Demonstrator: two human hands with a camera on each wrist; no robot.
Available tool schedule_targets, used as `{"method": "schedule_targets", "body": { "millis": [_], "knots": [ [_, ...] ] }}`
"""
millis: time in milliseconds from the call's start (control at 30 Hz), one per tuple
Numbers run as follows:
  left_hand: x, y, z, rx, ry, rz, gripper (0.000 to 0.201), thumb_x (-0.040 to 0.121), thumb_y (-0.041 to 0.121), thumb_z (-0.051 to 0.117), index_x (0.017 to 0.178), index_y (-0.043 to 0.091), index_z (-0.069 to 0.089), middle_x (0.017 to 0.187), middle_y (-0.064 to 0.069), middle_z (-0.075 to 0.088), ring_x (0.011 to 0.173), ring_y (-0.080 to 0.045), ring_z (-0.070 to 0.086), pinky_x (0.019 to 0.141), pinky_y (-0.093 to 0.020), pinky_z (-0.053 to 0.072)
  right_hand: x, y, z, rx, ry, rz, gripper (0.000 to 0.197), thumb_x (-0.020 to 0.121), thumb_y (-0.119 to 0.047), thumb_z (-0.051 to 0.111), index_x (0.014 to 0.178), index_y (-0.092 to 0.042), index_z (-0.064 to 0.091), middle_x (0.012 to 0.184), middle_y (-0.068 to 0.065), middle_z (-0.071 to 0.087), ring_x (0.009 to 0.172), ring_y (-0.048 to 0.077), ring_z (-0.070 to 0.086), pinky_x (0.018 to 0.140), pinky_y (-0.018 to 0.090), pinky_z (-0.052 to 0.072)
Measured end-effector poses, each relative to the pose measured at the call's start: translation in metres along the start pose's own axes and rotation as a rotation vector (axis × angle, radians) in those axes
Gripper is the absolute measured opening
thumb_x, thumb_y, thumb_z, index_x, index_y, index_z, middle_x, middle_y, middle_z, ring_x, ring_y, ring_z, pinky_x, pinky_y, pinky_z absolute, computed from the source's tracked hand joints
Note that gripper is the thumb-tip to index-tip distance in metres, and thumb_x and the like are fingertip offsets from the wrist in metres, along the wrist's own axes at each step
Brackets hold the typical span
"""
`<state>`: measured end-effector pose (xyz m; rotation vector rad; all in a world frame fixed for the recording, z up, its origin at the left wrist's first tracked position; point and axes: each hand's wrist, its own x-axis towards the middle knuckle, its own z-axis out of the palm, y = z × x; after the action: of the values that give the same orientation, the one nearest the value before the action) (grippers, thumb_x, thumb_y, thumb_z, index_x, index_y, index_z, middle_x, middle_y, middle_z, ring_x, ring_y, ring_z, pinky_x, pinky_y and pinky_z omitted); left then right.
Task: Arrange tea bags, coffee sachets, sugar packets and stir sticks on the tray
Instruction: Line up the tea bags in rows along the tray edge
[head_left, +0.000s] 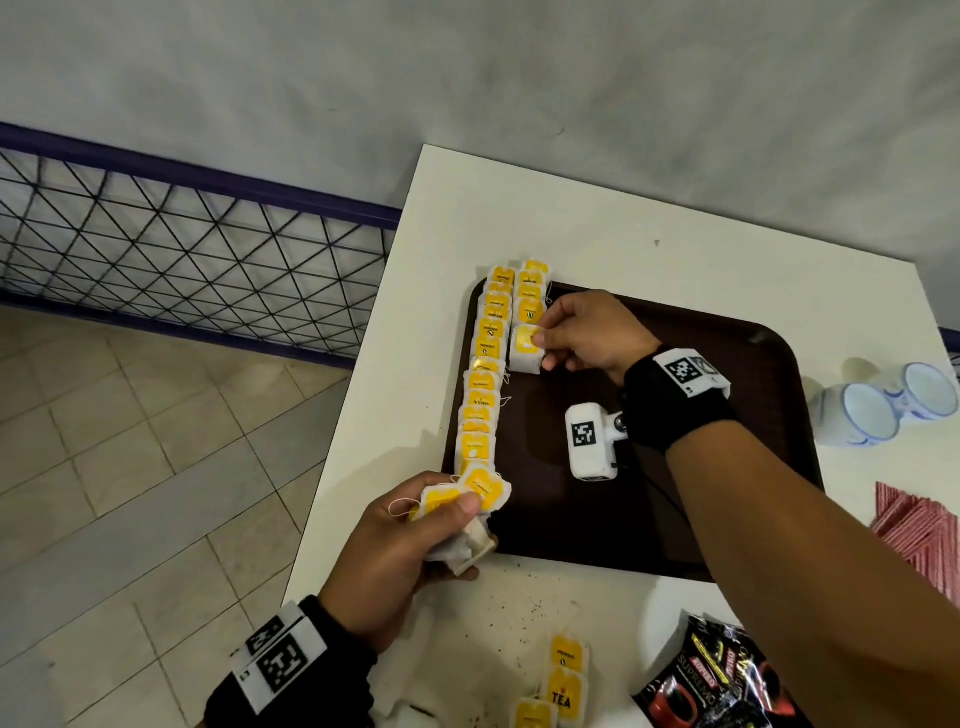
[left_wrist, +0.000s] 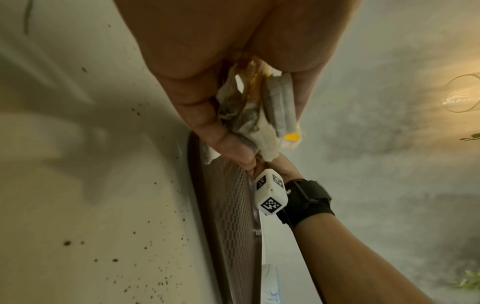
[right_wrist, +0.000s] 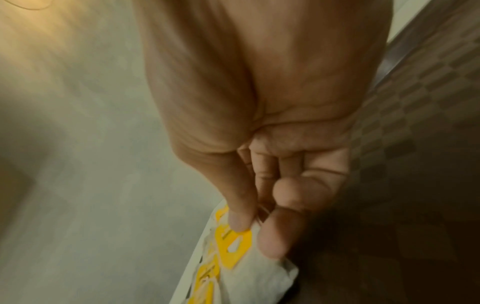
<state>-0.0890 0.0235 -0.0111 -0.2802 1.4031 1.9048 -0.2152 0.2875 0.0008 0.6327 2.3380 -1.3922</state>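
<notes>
A dark brown tray (head_left: 727, 364) lies on the white table (head_left: 571, 218). Yellow-tagged tea bags (head_left: 485, 364) form a long row along its left edge, with a shorter second row (head_left: 531, 293) beside it at the far end. My right hand (head_left: 576, 332) pinches one tea bag (head_left: 525, 349) at the near end of that second row; the same tea bag (right_wrist: 249, 259) fills the right wrist view. At the tray's near left corner my left hand (head_left: 410, 540) grips a bundle of tea bags (head_left: 467, 499), seen as a crumpled bundle (left_wrist: 259, 115) in the left wrist view.
Loose tea bags (head_left: 563, 680) lie at the table's near edge beside black coffee sachets (head_left: 711, 680). Red-striped packets (head_left: 919, 530) sit right of the tray, and two white-and-blue cups (head_left: 878, 405) lie behind them. Tea dust speckles the table. A wire fence (head_left: 182, 249) and tiled floor are left.
</notes>
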Motion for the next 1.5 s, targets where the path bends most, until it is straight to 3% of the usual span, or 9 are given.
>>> {"method": "schedule_targets", "body": {
  "millis": [367,633,800,933,1067,1233,1500],
  "knots": [
    [0.004,-0.003,0.000,-0.010,-0.004,-0.031,0.029,0.079,0.030,0.072,0.103,0.014,0.075,0.100,-0.018,0.074,0.096,-0.041,0.072,0.069,-0.040,0.060,0.009,0.003,0.009,0.109,0.135,0.053,0.010,0.090,-0.004,0.068,0.091,-0.010,0.060,0.086,0.017,0.069,0.056,0.018,0.065,0.048,0.025,0.050],
    [0.005,0.001,0.003,-0.028,-0.012,-0.027,0.034,0.078,0.030,0.073,0.106,0.011,0.074,0.099,-0.018,0.074,0.098,-0.043,0.071,0.070,-0.041,0.060,0.015,0.001,0.015,0.145,0.171,0.053,0.013,0.087,0.000,0.070,0.093,-0.006,0.060,0.087,0.023,0.070,0.055,0.022,0.067,0.051,0.029,0.056],
    [0.008,0.006,0.009,-0.052,-0.022,-0.015,0.025,0.078,0.031,0.073,0.099,0.017,0.076,0.099,-0.016,0.075,0.099,-0.042,0.071,0.067,-0.036,0.059,-0.011,0.001,0.009,0.045,0.272,-0.068,0.015,0.085,-0.014,0.075,0.095,-0.010,0.066,0.082,0.007,0.073,0.058,0.015,0.066,0.044,0.024,0.048],
    [0.013,0.013,0.016,-0.093,-0.034,0.021,0.032,0.081,0.030,0.072,0.105,0.009,0.072,0.094,-0.017,0.072,0.089,-0.036,0.071,0.061,-0.034,0.056,-0.073,0.001,0.015,0.272,0.023,-0.146,0.017,0.082,-0.022,0.078,0.093,-0.010,0.072,0.074,-0.003,0.070,0.064,0.016,0.063,0.045,0.023,0.042],
    [0.019,0.021,0.026,-0.103,-0.025,0.030,0.024,0.083,0.031,0.070,0.101,0.015,0.073,0.096,-0.015,0.074,0.087,-0.032,0.074,0.060,-0.033,0.056,-0.117,0.015,0.027,0.388,-0.182,-0.178,0.029,0.074,-0.024,0.079,0.097,-0.007,0.074,0.078,0.006,0.072,0.069,0.019,0.060,0.047,0.023,0.041],
    [0.024,0.025,0.034,-0.092,-0.034,0.029,0.018,0.094,0.024,0.065,0.109,0.016,0.072,0.104,-0.017,0.075,0.092,-0.033,0.075,0.062,-0.033,0.058,-0.124,0.029,0.044,0.435,-0.074,-0.205,0.007,0.084,-0.007,0.076,0.090,-0.008,0.074,0.069,0.009,0.065,0.062,0.018,0.054,0.048,0.027,0.035],
    [0.029,0.022,0.027,-0.101,-0.013,0.009,0.015,0.093,0.023,0.066,0.105,0.018,0.073,0.099,-0.010,0.074,0.088,-0.033,0.076,0.061,-0.033,0.057,-0.110,0.026,0.032,0.563,0.039,-0.186,0.006,0.085,0.002,0.071,0.084,-0.004,0.070,0.063,0.012,0.064,0.053,0.016,0.055,0.041,0.020,0.037]
  ]
}}
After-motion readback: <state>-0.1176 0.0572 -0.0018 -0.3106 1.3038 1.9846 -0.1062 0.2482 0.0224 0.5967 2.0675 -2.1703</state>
